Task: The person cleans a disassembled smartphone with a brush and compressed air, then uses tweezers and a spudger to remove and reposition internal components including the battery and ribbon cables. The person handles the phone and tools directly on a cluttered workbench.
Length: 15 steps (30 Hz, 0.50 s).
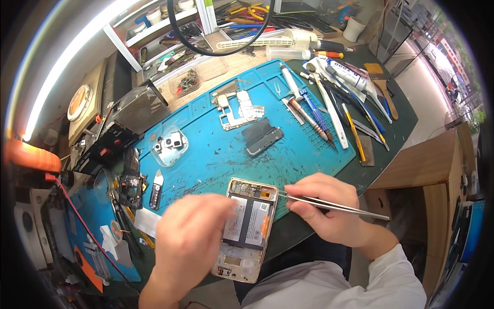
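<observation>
Gold-rimmed phone (246,234) lies open, just left of the right hand (325,208); opening looks done, closing not yet. This hand, bent inward, pinches tweezers (355,209) firmly, tips near the phone's upper corner. Blurred left hand (189,237) arches over the opposite side; its hold I cannot tell.

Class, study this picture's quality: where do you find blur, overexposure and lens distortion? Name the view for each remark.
Head view: blur softens the left hand, especially its fingers, while the opened phone looks crisper; head view: the lamp tube at upper left is overexposed to near white; head view: fisheye distortion bows that tube, and the corners fall to black.
</observation>
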### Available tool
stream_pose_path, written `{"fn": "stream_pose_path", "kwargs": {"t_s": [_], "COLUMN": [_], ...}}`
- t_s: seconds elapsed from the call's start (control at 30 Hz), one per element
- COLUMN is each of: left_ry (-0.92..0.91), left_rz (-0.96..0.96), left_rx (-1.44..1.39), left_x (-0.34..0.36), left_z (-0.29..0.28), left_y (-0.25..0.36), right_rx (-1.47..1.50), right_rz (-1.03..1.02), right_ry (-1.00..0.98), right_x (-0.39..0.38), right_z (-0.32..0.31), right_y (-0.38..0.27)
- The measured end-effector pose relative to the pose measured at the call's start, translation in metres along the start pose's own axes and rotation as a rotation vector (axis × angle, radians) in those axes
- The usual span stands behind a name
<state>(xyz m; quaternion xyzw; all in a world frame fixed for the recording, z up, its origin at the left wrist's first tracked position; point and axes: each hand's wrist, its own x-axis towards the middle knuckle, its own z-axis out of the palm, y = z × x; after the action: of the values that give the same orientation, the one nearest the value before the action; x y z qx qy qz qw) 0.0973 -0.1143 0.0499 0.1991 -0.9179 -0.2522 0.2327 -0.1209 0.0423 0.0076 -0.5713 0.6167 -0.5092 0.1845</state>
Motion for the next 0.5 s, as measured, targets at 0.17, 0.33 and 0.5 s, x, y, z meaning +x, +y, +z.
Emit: {"fn": "stream_pose_path", "kwargs": {"t_s": [0.17, 0.33, 0.5], "left_ry": [-0.178, -0.163, -0.154], "left_rz": [0.234, 0.144, 0.130], "left_rx": [-0.025, -0.022, -0.027], "left_x": [0.000, 0.000, 0.001], "left_z": [0.007, 0.013, 0.013], "left_y": [0.001, 0.014, 0.013], "right_rx": [-0.172, -0.294, -0.322], "right_rz": [-0.155, -0.247, -0.251], "right_ry": [0.061, 0.058, 0.036], "right_x": [-0.002, -0.003, -0.002], "right_z": [0.007, 0.007, 0.008], "right_y": [0.004, 0.000, 0.000]}}
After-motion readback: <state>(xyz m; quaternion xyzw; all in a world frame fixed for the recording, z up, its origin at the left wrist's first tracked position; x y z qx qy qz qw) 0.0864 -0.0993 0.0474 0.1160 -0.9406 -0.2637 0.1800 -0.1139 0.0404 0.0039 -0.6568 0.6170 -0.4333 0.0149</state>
